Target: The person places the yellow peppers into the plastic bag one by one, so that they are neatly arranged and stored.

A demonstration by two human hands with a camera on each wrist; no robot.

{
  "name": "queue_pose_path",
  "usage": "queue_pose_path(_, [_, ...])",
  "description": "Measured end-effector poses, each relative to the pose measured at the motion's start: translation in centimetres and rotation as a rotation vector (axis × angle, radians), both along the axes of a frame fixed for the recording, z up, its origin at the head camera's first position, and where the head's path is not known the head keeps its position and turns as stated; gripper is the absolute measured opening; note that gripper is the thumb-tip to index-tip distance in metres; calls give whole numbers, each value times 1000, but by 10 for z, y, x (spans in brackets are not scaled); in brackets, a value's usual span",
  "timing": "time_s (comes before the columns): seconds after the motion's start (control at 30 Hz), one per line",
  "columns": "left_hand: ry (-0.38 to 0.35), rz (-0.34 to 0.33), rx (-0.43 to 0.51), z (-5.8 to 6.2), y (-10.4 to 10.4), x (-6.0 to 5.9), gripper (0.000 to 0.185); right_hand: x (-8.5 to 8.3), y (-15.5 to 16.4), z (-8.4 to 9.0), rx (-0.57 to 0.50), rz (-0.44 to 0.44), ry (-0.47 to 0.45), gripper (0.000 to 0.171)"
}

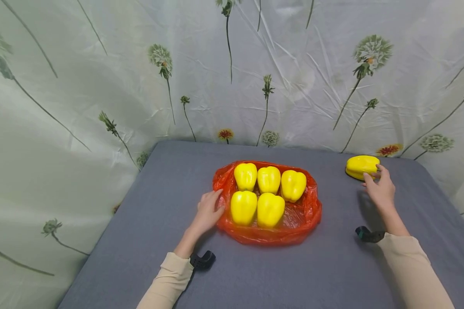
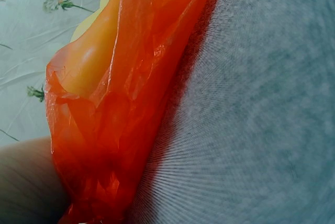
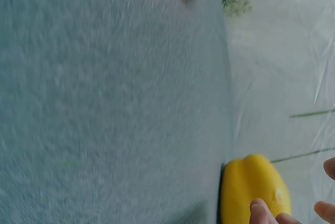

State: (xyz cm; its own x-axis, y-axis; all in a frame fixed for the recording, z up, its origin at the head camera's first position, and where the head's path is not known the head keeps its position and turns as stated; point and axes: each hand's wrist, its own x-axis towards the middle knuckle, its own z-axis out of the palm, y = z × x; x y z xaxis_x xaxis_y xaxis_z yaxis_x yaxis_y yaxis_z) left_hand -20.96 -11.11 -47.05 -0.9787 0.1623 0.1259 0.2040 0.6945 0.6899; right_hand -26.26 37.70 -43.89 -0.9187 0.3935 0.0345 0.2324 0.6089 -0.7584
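Note:
A red plastic bag (image 1: 268,238) lies spread wide on the table, with several yellow bell peppers (image 1: 270,210) in two rows inside it. At its left side, my left hand (image 1: 209,209) holds the edge of the bag; in the left wrist view the red film (image 2: 131,72) bunches toward the hand, and its fingertips are hidden. Another yellow bell pepper (image 1: 359,166) lies on its side near the back right of the table. My right hand (image 1: 380,189) reaches over it with thumb and fingers spread, fingertips right at its near end.
A grey cloth covers the table (image 1: 170,180). Behind it hangs a pale curtain (image 1: 294,86) printed with dandelions, close along the back edge. Dark wrist mounts (image 1: 203,260) sit on both wrists near the sleeves.

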Motion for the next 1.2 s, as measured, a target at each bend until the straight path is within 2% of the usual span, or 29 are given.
queue_pose_path(0.17, [0, -2, -5, 0, 0, 0, 55, 4, -11, 16, 27, -85, -67, 65])
queue_pose_path(0.3, [-2, -5, -2, 1, 0, 1, 55, 7, -14, 25, 34, -78, -110, 64])
queue_pose_path(0.43, [-3, -9, 4, 2, 0, 2, 55, 5, -12, 25, 13, -63, -141, 66])
queue_pose_path(0.6, [0, -7, 0, 2, 0, 2, 55, -3, -10, 21, 50, -71, -165, 68])
queue_pose_path(0.73, [1, -3, -2, 2, 0, 2, 54, -10, -10, 19, -17, -86, -178, 70])
queue_pose_path(0.9, [4, -7, -8, 2, 0, 2, 54, -18, -9, 15, -114, -114, -171, 71])
queue_pose_path(1.2, [3, -9, 0, 5, 1, 3, 54, -27, -12, 8, -93, -89, -56, 66])
